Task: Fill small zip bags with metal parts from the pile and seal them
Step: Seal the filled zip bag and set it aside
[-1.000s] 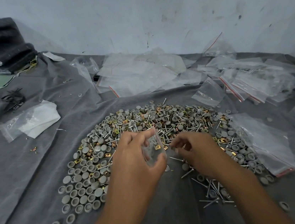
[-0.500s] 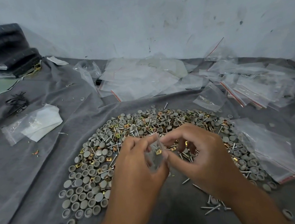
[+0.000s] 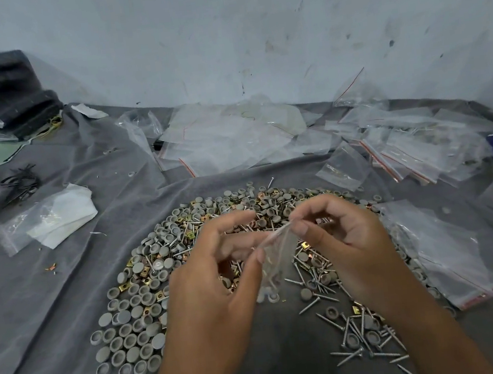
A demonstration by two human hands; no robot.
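In the head view, both hands meet over the pile [image 3: 243, 218] of grey caps, brass clips and screws spread on the grey cloth [image 3: 67, 302]. The left hand [image 3: 219, 283] pinches one end of the small bag [image 3: 274, 256] at its top edge between thumb and forefinger, the other fingers loosely curled below. The right hand [image 3: 347, 236] pinches the other end of that edge the same way, so the strip is stretched between them and the bag hangs down just above the pile. A few parts seem to sit at its bottom, though the clear film makes that hard to read. The step looks like sealing. To do it well, I would keep the strip taut and level, run one pinch along it from end to end so the two tracks mate the whole way, and keep the parts low so none gets caught in the zip. A light tug afterwards would show any gap. Empty bags [image 3: 233, 138] lie in a heap by the wall [image 3: 251, 31], with more bags [image 3: 443, 256] to the right, just beside the pile.
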